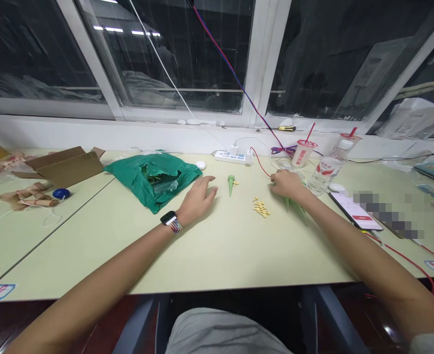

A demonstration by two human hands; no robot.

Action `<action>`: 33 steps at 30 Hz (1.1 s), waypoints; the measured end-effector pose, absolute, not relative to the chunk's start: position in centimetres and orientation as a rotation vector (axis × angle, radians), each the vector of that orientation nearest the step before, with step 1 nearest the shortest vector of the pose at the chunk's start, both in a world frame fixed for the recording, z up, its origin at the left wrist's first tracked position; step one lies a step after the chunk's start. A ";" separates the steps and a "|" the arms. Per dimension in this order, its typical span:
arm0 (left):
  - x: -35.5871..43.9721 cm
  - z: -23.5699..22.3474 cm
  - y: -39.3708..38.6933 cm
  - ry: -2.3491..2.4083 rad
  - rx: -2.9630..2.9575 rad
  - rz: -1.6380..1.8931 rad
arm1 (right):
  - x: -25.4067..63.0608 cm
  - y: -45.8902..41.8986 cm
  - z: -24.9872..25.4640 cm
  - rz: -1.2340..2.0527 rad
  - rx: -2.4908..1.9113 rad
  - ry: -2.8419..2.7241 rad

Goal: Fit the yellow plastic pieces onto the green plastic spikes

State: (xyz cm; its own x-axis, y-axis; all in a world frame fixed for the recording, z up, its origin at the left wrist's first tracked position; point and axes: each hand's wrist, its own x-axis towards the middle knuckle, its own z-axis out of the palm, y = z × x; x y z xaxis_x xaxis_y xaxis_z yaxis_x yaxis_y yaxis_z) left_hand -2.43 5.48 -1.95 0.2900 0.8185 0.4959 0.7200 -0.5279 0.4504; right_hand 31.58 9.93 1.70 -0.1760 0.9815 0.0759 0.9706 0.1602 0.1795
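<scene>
My left hand [198,197] lies flat on the pale table [217,246], fingers stretched out toward a green cone-shaped spike [231,185] that stands a little to its right, apart from the fingertips. A smartwatch is on that wrist. My right hand [286,184] rests further right with its fingers curled over several green spikes [294,204] lying under the hand and wrist. A small heap of yellow plastic bits [261,208] lies between the two hands. A torn green plastic bag [154,179] sits just left of my left hand.
At the back are a white power strip [234,157] with red and blue wires, a cup with a straw [303,152] and a water bottle [327,169]. A phone [355,210] lies right. Cardboard [67,164] and tape rolls [32,195] lie left.
</scene>
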 end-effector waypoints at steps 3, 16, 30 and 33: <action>-2.9 -1.7 5.8 1.443 2.405 1.105 | 31.4 9.7 1.9 0.289 1.979 2.327; -2.9 -1.8 6.2 1.354 2.383 1.168 | 31.5 11.5 2.3 0.027 2.073 2.508; -2.7 -2.0 5.7 1.305 2.413 1.109 | 29.3 14.9 2.4 -0.189 1.932 2.626; -2.7 -2.0 5.6 1.302 2.419 1.105 | 29.1 15.0 1.7 -0.200 1.920 2.620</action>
State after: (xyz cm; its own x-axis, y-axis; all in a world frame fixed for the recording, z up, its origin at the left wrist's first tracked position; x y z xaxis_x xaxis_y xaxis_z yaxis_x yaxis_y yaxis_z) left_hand -2.75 5.60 -2.02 0.3405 0.7795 0.5257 0.6458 -0.6003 0.4718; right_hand 29.07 15.03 1.68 -0.2996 0.9539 0.0181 0.9401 0.2984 -0.1647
